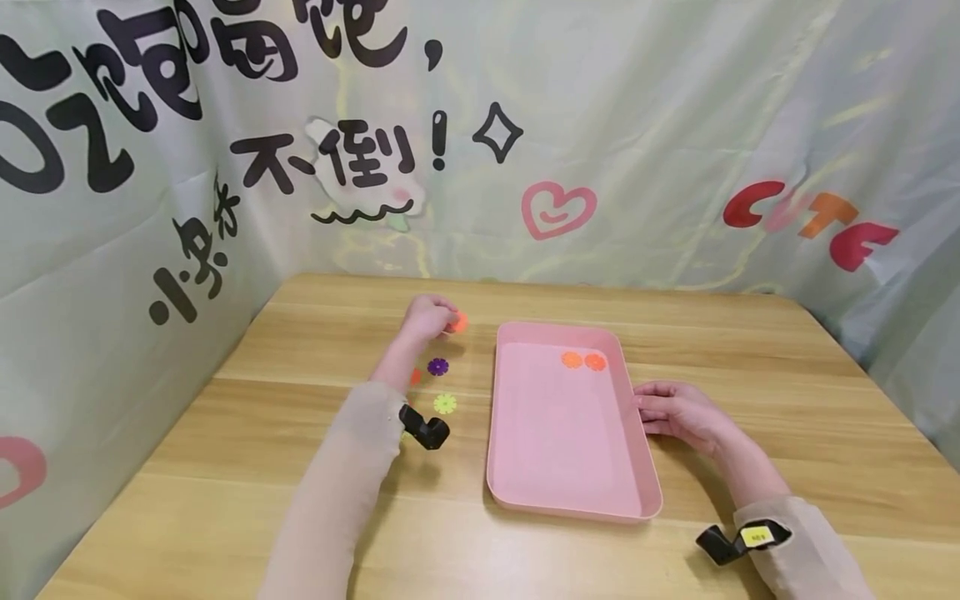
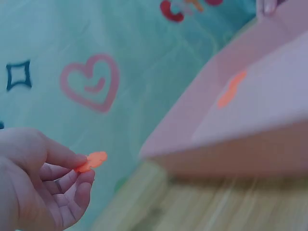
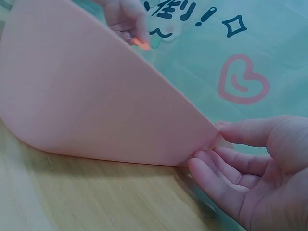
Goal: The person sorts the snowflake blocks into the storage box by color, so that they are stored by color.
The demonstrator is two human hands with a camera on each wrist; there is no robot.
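Note:
Between thumb and fingers, my left hand (image 1: 430,317) pinches an orange flower-shaped plastic disc (image 2: 91,162), raised left of the pink tray's far end. The pink tray (image 1: 498,417) lies on the table with two orange discs (image 1: 583,361) inside, near its far right corner. At the tray's right side, my right hand (image 1: 686,414) holds the wall, thumb at the rim and fingers against the outside, as the right wrist view shows. Below the left hand lie a purple disc (image 1: 438,367) and a yellow-green disc (image 1: 445,404). An orange-red disc (image 1: 416,377) is partly covered by the left forearm.
The wooden table (image 1: 225,467) is backed by a printed curtain (image 1: 645,125) along its far side and left. Each sleeved wrist wears a black camera mount (image 1: 426,428). A bit of yellow-green peeks out beside the left one.

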